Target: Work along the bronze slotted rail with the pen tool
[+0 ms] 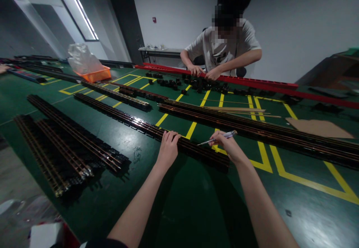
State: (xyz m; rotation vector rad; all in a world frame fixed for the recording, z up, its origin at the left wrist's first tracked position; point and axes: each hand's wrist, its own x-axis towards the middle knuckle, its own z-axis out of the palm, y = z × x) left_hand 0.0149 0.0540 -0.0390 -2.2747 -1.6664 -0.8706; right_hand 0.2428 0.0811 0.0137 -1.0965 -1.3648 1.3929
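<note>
A long black strip with copper rails (131, 122) runs across the green table toward me. My left hand (168, 147) lies on its near end, fingers curled over the strip and pressing it down. My right hand (228, 145) is closed round a small screwdriver with a clear handle (217, 138). Its thin metal tip points left at the strip, between my two hands.
More black-and-copper strips (64, 147) lie stacked at left, and longer ones (252, 126) cross at right. Yellow lines mark the table (196, 210). Across it a person (224, 49) handles a red rail (252, 80) among small black parts. An orange bin (94, 74) stands at back left.
</note>
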